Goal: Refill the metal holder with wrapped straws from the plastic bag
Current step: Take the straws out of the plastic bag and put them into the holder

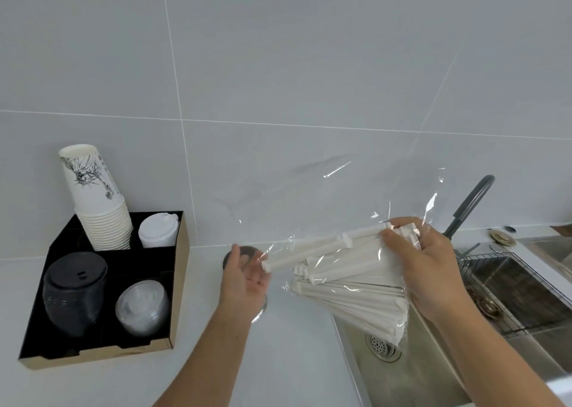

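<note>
The person is holding a clear plastic bag [337,220] of wrapped straws [349,285] above the front edge of the white counter [294,360], where it meets the left rim of the steel sink [418,372]. The right hand [433,270] is gripping the bag and the far ends of the straws through the film, fingers curled around the bundle, so that the straws are fanning out toward the left. The left hand [247,278] is lying open, palm up, just under the bag's mouth, with the tip of one straw touching its fingers. The metal holder [244,253] is standing on the counter directly behind and below that hand, mostly hidden by it, near the back wall. At the counter's left edge a black tray [102,341] is carrying a stack of paper cups [96,202], white lids [158,230], black lids [74,292] and clear domed lids [142,307]. A dark faucet [470,205] is rising behind the sink.
</note>
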`<state>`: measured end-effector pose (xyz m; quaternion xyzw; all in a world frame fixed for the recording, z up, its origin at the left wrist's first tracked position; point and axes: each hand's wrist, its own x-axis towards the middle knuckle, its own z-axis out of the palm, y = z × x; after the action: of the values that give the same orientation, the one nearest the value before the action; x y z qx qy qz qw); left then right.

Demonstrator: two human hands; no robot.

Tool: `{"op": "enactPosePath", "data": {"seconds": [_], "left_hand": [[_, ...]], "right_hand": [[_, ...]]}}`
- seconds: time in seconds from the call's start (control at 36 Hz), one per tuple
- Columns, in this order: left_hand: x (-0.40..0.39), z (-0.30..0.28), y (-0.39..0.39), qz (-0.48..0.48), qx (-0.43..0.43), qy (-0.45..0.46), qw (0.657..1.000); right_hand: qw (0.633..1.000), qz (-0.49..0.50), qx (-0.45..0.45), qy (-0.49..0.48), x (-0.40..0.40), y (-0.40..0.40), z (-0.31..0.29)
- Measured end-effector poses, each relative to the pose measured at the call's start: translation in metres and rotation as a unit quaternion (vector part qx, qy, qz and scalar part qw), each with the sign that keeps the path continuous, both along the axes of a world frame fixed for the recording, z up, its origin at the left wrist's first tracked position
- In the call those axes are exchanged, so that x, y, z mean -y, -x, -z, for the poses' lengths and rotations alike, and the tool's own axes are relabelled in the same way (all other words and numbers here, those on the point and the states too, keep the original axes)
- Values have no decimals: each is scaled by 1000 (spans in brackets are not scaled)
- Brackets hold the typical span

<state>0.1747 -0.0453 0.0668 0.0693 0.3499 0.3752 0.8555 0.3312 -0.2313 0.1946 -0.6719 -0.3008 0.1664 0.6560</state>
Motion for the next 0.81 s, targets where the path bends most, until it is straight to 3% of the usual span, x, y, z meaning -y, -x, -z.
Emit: {"op": "enactPosePath", "data": {"seconds": [0.39,0.81], "left_hand": [[76,-5,-38,70,106,12,992],[81,-6,-52,78,161,-36,983]], "right_hand": [[987,8,150,60,3,14,-1],[971,44,211,99,-8,22,-10]]}}
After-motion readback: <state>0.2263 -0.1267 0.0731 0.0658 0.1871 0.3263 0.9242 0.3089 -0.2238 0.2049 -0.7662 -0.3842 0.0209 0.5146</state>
